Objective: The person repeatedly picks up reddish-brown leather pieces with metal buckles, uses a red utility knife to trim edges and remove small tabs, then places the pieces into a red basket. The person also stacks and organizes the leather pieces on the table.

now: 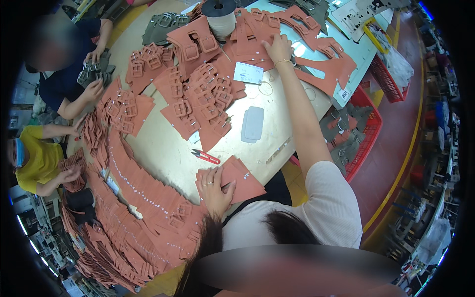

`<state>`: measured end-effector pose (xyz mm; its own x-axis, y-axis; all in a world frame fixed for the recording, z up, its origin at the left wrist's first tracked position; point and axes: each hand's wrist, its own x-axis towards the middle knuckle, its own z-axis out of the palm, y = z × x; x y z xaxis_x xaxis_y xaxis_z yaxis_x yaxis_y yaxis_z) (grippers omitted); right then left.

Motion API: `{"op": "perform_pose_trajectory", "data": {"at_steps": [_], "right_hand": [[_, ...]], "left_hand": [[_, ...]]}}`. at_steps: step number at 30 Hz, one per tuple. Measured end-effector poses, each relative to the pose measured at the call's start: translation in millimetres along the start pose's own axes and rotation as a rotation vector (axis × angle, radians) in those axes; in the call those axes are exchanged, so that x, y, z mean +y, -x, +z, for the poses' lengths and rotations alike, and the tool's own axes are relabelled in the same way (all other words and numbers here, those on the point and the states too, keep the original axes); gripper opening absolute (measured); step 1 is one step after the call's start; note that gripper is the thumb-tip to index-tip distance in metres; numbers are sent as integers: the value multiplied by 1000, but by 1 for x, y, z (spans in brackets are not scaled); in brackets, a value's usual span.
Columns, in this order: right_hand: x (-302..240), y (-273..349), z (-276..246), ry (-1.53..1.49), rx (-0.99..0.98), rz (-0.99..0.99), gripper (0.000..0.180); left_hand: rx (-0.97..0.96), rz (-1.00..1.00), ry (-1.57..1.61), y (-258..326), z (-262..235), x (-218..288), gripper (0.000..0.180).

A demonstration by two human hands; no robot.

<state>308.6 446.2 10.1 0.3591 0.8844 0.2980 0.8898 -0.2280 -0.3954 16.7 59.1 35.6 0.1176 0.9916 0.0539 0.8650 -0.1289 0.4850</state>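
Note:
My left hand lies flat, fingers outstretched, on a small stack of brick-red leather pieces at the near edge of the table. Just beyond it are small red-handled thread snips. My right arm stretches far across the table, and my right hand has its fingers bent onto a brick-red leather piece among others at the far side. Its fingertips are partly hidden. Left of that hand, a white paper tag rests against buckled leather pieces. Two grey plastic templates lie mid-table.
A large thread cone stands at the back. Long overlapping rows of leather pieces curve along the left. Two co-workers handle pieces there. To the right is a red basket of grey and red pieces, with another basket beyond.

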Motion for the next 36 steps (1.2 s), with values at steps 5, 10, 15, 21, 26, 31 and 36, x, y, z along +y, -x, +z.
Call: {"op": "perform_pose_trajectory", "data": {"at_steps": [5,10,15,21,26,31,36], "right_hand": [[-7,-13,-2,-39,-68,-85,34],[19,-27,-58,-221,269,-259,28],[43,-35,-133,-208,302,-144,33],[40,-17,-154,-831,100,15,37],[30,-9,-102,-1026,-128,-48,42],[30,24,-45,-215,-414,-213,51],[31,32,-30,-133,-447,-146,49]], "left_hand": [[-66,-48,2,-2,0,-1,62],[-68,-62,22,-1,2,-1,63],[-89,-58,20,-3,0,0,63],[-83,-53,23,-4,-1,-1,63],[-44,-35,1,-4,0,0,61],[-40,-32,-4,-5,-1,1,60],[-52,-42,2,-4,0,1,60]]}}
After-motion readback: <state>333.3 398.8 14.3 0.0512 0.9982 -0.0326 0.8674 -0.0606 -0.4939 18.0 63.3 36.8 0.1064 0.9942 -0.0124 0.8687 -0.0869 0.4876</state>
